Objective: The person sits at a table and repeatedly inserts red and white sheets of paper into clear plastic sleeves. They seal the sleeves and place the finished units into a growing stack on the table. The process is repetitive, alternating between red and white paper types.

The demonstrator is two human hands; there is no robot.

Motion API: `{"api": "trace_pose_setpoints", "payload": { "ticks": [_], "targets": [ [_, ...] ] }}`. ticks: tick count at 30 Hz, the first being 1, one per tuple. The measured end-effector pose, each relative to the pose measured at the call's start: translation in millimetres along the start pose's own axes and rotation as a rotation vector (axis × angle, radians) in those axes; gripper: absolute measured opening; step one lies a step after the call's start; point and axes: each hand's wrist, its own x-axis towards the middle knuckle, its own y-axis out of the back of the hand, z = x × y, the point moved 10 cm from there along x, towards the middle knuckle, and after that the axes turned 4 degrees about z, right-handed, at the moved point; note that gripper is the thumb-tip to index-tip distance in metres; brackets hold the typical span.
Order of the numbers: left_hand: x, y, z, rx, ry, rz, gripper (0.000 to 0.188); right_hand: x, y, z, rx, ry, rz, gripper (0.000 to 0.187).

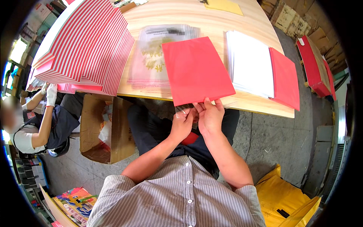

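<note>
A flat red cover or booklet (pixel 198 72) tilts over the table's near edge, its lower end toward me. My right hand (pixel 211 118) grips that lower edge, thumb on top and fingers beneath. My left hand (pixel 181 124) is closed just below the near left corner, pinching a clear plastic flap (pixel 183 110) that sticks out past the red edge. Whether the plastic wraps the whole red piece I cannot tell. Behind it lies a pile of clear plastic sleeves (pixel 149 56) with gold printing. To the right, white sheets (pixel 249 64) lie beside a red cover (pixel 285 77).
A tall stack of red-and-white booklets (pixel 87 45) fills the table's left. Below it stands an open cardboard box (pixel 94 132). A co-worker in white gloves (pixel 51 94) sits at far left. A yellow bag (pixel 283 196) lies at lower right; a red stack (pixel 314 66) stands beyond the table.
</note>
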Motion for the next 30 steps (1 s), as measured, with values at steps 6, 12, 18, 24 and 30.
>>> {"api": "trace_pose_setpoints", "payload": {
  "ticks": [6,12,18,24,30],
  "targets": [
    [6.7,9.5,-42.0,-0.149,0.152,-0.06,0.026,8.3,6.3,18.5,-0.004,-0.054,-0.001,0.018],
    [-2.0,22.8,-27.6,-0.236,0.213,0.02,0.03,7.0,12.8,22.5,-0.027,-0.188,-0.121,0.02],
    [-8.4,39.9,-28.9,-0.221,0.226,0.053,0.034,-13.5,26.3,10.1,-0.08,-0.259,-0.125,0.023],
    [-16.3,68.4,-29.3,-0.19,0.225,0.152,0.035,-3.7,106.3,-12.0,-0.237,-0.085,-0.042,0.017],
    [-37.6,92.9,27.7,0.429,-0.276,0.183,0.021,5.9,106.8,-33.7,-0.348,0.168,0.071,0.017]
  ]
}}
